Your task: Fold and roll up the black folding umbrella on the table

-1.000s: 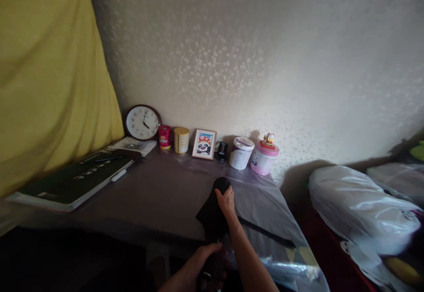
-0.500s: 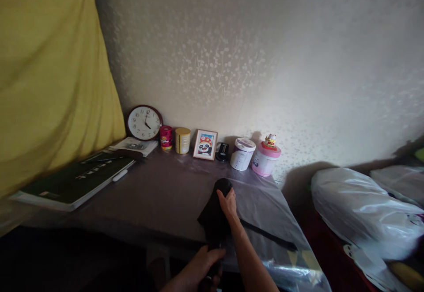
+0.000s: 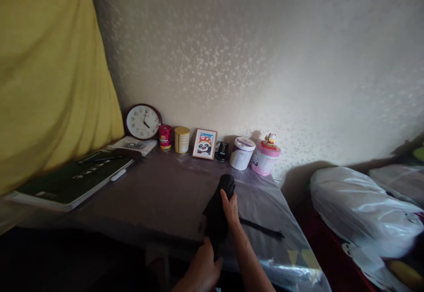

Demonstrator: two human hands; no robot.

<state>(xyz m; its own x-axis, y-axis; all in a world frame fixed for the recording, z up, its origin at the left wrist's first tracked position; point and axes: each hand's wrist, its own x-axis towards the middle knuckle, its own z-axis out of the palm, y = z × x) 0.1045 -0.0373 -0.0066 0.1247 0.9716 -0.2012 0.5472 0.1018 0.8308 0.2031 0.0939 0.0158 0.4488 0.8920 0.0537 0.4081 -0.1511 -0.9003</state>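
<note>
A folded black umbrella point(image 3: 216, 212) tilts up over the front of the table, its fabric bunched and loose on the left side. My right hand point(image 3: 231, 207) is wrapped round the gathered fabric from the right, near the upper end. Lower down, my left hand point(image 3: 206, 260) grips the umbrella's dark lower end, close to the table's front edge; the handle is mostly hidden by the hand and shadow. A flat black strip point(image 3: 263, 229) lies on the table to the right of my right wrist; whether it joins the umbrella cannot be seen.
Along the wall stand a round clock point(image 3: 143, 122), a pink can point(image 3: 164, 137), a yellow can point(image 3: 182, 140), a framed panda picture point(image 3: 205, 144), a white tub point(image 3: 242, 154) and a pink tub point(image 3: 265, 161). A green book point(image 3: 76, 179) lies left; plastic bags point(image 3: 357, 208) sit right.
The umbrella has turned slightly, its upper end shifting up and right. My left hand has rolled over and moved a little up. The black strip's far end has drawn left.
</note>
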